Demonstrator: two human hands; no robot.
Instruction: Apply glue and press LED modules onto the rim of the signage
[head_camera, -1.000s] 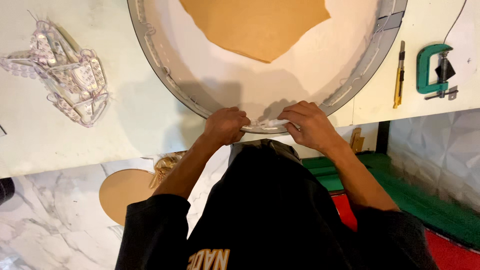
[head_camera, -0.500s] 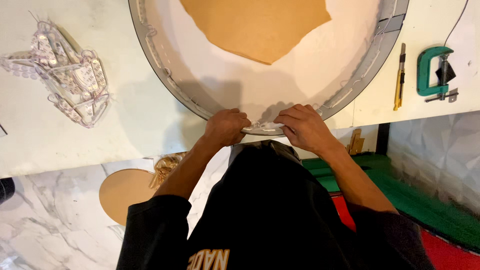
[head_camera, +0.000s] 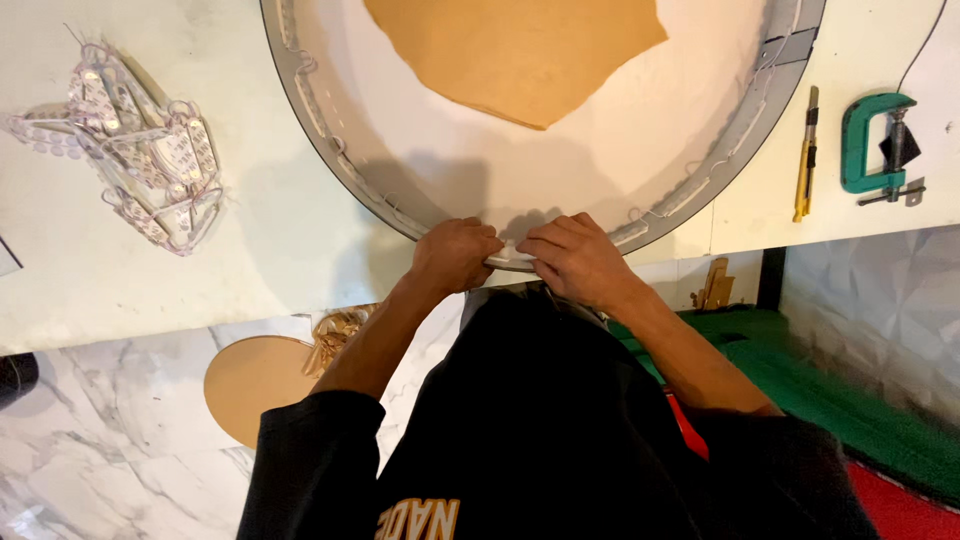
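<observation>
My left hand (head_camera: 455, 255) and right hand (head_camera: 578, 258) meet at the near edge of the round frame (head_camera: 330, 150), right in front of my chest. Between them sits a small white module (head_camera: 510, 256) on the rim; its long axis runs left to right along the curve. Both hands touch it, the right fingers (head_camera: 545, 245) lying flat over it, the left curled and pinching its end. The frame is a shallow grey ring with a white floor, a tan sheet (head_camera: 515, 50) peeled partway, and a string of modules along its inner wall.
</observation>
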